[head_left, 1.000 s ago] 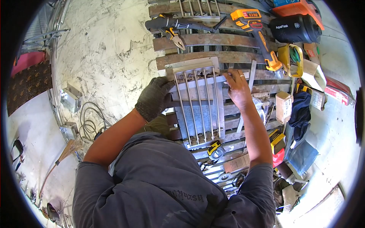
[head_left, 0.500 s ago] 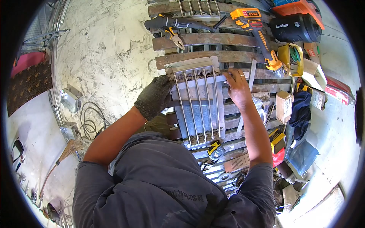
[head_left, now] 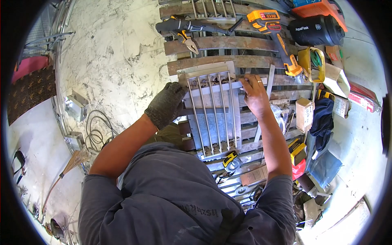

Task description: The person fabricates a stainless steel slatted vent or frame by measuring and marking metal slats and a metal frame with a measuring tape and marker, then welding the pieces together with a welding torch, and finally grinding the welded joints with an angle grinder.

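The gloved left hand (head_left: pixel 165 104) has its grip curled shut over the left edge of a metal grille (head_left: pixel 213 116), with the fingertips (head_left: pixel 179 89) up by the top corner. The bare right hand (head_left: pixel 255 96), which wears a ring, lies on the grille's right side. Its fingers are bent down onto the right end of a flat metal strip (head_left: pixel 216 87) that crosses the bars. Whether that grip pinches anything small I cannot tell.

The grille lies flat on a slatted worktop (head_left: pixel 228 43) of rusty bars, straight ahead of the person and between both forearms. A tape measure (head_left: pixel 231 160) sits just beside its near end. Farther off lie pliers (head_left: pixel 185 38), a yellow power tool (head_left: pixel 273 24) and a black flask (head_left: pixel 316 30). A small cardboard box (head_left: pixel 304 114) stands to the right. A coil of cable (head_left: pixel 96 130) lies on the marble floor (head_left: pixel 110 53) to the left.
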A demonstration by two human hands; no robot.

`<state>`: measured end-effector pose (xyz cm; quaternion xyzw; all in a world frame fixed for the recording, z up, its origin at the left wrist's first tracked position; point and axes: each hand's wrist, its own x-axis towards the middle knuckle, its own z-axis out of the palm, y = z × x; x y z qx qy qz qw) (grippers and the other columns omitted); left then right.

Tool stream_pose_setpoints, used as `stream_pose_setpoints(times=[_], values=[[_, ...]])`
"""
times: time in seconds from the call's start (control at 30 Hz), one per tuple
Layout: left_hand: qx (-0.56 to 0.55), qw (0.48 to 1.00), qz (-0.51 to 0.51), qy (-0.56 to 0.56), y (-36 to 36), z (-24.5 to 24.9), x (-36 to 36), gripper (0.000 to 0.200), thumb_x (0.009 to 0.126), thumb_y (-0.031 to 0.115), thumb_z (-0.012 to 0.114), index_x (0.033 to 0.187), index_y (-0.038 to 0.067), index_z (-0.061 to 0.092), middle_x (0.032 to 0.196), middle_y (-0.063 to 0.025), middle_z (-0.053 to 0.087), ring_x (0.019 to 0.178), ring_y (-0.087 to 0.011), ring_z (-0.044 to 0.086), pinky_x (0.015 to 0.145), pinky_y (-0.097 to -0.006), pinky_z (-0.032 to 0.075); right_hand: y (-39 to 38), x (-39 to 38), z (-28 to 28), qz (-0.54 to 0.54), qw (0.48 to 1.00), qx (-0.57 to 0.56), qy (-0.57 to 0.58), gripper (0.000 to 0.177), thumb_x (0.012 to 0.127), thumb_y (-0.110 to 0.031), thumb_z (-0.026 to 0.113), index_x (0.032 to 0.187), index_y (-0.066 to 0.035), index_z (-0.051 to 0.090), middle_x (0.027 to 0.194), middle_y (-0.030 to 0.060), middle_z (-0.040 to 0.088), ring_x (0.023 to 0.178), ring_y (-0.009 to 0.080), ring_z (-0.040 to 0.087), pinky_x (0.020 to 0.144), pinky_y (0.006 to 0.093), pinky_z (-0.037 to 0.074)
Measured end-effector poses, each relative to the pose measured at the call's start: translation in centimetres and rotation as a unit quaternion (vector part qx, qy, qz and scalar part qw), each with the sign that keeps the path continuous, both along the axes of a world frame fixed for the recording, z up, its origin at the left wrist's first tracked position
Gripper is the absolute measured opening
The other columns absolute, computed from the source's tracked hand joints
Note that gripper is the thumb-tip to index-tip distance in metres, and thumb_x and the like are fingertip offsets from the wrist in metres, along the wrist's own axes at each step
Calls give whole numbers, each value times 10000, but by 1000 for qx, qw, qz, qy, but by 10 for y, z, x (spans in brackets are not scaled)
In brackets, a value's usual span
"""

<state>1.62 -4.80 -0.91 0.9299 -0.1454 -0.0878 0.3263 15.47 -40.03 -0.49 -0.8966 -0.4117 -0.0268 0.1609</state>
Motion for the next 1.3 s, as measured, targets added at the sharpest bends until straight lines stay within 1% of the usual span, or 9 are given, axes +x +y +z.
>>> stream_pose_setpoints(times=[0.13,0.23,0.43,0.53,0.93,1.03,1.13,1.23,1.3], values=[[-19,1000,9,-4,-1,-1,1,569,789,-27,737,1352,-26,651,1206,-219,622,1134,-443,602,998,-517,563,0,0,0,2,1000,0,0,541,673,149,703,1191,-4,732,1201,167,689,1141,365,655,1029,454,558],[1,1000,-1,4,-2,4,5,561,787,-22,740,1340,-25,646,1200,-220,618,1134,-441,601,1000,-516,558,-2,0,-2,-3,1000,5,26,616,645,201,706,1223,-10,719,1249,189,684,1193,405,652,1058,478,563],[28,999,-14,11,-2,5,6,560,797,9,752,1344,-23,636,1215,-229,617,1154,-441,600,1014,-514,549,1,-1,1,-8,1000,5,7,534,682,148,700,1191,-13,729,1201,164,685,1136,364,652,1019,456,559],[19,1000,-12,16,-1,4,6,555,804,23,755,1345,-21,637,1215,-230,617,1155,-441,599,1020,-519,544,-2,-1,-3,-14,1000,-1,24,595,662,198,713,1219,-11,727,1248,187,686,1201,400,651,1066,475,560],[21,1000,3,21,-3,2,7,533,784,36,775,1301,-15,655,1170,-227,628,1124,-442,607,991,-526,548,-2,0,-2,-8,1000,0,21,614,659,192,705,1235,-19,718,1244,182,685,1201,396,651,1064,471,558],[20,1000,5,18,-3,5,7,524,782,33,780,1288,-15,657,1158,-226,629,1114,-442,610,980,-528,553,2,0,3,-3,1000,6,6,516,691,145,694,1184,0,740,1187,162,691,1130,365,659,1016,459,554],[14,1000,4,13,-3,5,8,520,780,27,783,1282,-16,657,1152,-225,629,1110,-441,614,971,-529,558,-1,1,1,-7,1000,6,27,633,642,199,690,1235,-22,713,1208,168,682,1162,386,652,1042,466,557],[7,1000,5,8,-2,4,8,525,778,21,782,1286,-14,654,1149,-221,628,1114,-439,618,966,-530,561,2,0,5,-6,1000,-3,13,483,708,127,692,1173,2,739,1190,156,690,1133,356,656,1026,461,547],[8,1000,10,13,-2,5,7,530,776,19,781,1289,-13,652,1146,-219,627,1116,-439,619,964,-531,561,2,0,5,-4,1000,-9,10,481,713,119,693,1178,2,738,1194,155,690,1135,355,655,1029,463,545]])
